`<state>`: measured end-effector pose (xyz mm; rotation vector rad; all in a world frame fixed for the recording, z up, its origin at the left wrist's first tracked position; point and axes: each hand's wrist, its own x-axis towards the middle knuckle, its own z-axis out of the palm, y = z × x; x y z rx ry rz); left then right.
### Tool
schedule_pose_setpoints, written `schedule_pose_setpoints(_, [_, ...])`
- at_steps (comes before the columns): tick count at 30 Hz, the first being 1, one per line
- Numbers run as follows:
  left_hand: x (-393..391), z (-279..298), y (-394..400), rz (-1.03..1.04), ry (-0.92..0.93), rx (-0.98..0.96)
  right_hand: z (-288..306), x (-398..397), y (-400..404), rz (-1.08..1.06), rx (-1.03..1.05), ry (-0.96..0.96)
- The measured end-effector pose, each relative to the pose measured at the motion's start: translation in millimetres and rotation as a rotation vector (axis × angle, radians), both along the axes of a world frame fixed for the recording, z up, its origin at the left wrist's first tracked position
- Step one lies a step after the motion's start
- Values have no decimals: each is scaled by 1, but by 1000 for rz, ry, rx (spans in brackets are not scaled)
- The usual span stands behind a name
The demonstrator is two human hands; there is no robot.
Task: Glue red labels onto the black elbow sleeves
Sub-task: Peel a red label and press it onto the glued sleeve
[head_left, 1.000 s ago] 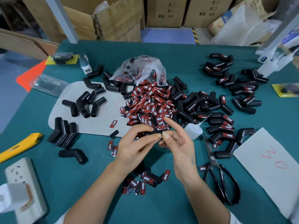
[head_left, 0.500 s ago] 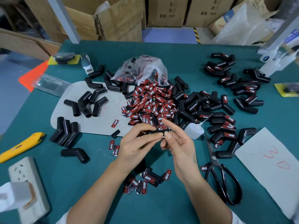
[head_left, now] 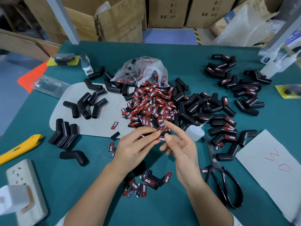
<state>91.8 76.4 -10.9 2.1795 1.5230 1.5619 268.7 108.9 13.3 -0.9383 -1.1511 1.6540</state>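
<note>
From the head camera, your left hand and right hand meet just above the green table, close to the near edge of the label pile. Your left thumb and fingertips pinch one red label, with its "TAPER" lettering showing between the two hands. Your right thumb tip touches the same label from the other side, while your right index finger points straight up toward the pile and the other right fingers lie loosely spread. Behind the pile sits a clear plastic bag with more labels inside. Bare black elbow sleeves lie on a grey sheet to your left, with a row of three at its near corner and a single one closer to you. Sleeves already carrying labels are heaped to your right, and another group lies farther back. A small white glue bottle lies just beside your right hand, and black scissors lie near your right wrist. A few loose labels lie between your forearms. A yellow cutter and a white power strip sit at the far left.
</note>
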Motion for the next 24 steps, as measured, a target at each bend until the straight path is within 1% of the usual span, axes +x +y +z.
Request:
schedule_pose_setpoints(4, [1,-1,1,22,22,27,1,0,0,-7,10,8])
schedule_pose_setpoints(9, [4,4,-1,-20,-166,-76,2,-1,-2,-7,38,4])
schedule_pose_setpoints(15, [8,6,-6,-2,-237,-170,4,-4,0,-4,55,-26])
schedule_pose_setpoints(24, [12,4,-5,-73,-208,-143,2,-4,0,22,18,30])
